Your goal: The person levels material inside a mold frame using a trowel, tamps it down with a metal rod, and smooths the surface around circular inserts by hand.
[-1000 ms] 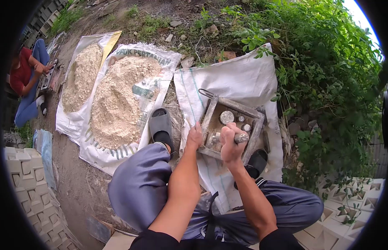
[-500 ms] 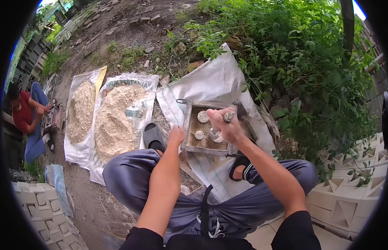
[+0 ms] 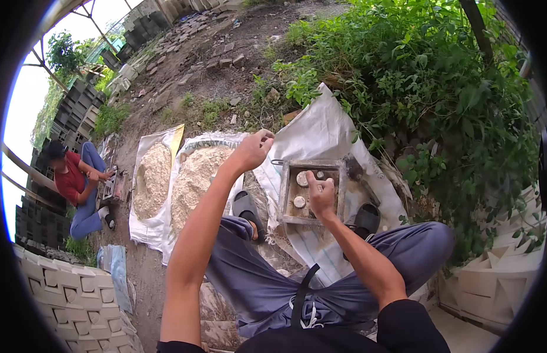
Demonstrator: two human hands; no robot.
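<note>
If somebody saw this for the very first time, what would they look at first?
Probably the square frame near the middle, with pale round pieces inside and the right hand over it. Next, perhaps, the two big pale heaps on white sacks to its left. The bright green bushes at upper right stand out too.

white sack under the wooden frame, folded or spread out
Spread out: the white sack reaches well past the wooden frame on several sides.
</note>
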